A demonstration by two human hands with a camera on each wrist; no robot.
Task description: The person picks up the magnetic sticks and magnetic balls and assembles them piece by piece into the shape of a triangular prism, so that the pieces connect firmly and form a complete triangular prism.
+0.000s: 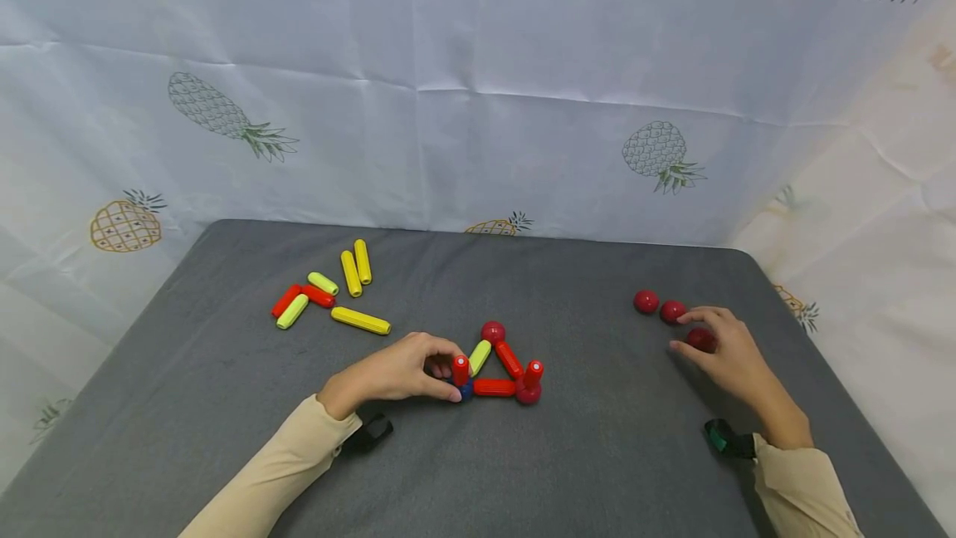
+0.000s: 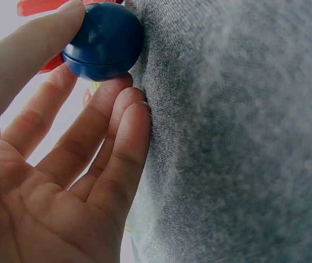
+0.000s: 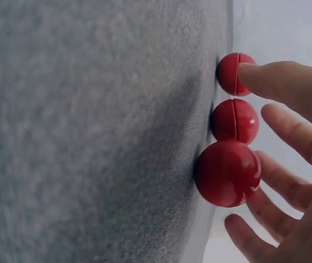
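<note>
My left hand (image 1: 407,370) pinches a blue ball (image 2: 107,41) between thumb and fingers. A red rod (image 1: 460,370) stands upright on that ball. Another red rod (image 1: 495,388) lies flat from it to a red ball (image 1: 528,391), which also bears an upright red rod (image 1: 534,374). A light green rod (image 1: 480,357) and a slanted red rod (image 1: 509,359) meet at a farther red ball (image 1: 493,332), making a triangle. At the right, my right hand (image 1: 728,355) hovers with spread fingers around a loose red ball (image 3: 228,173), without gripping it.
Two more red balls (image 1: 646,301) (image 1: 673,311) lie just beyond the right hand. At the back left are loose yellow rods (image 1: 361,320), red rods (image 1: 287,301) and light green rods (image 1: 292,311). A pineapple-print cloth (image 1: 448,156) hangs behind the grey table (image 1: 597,455).
</note>
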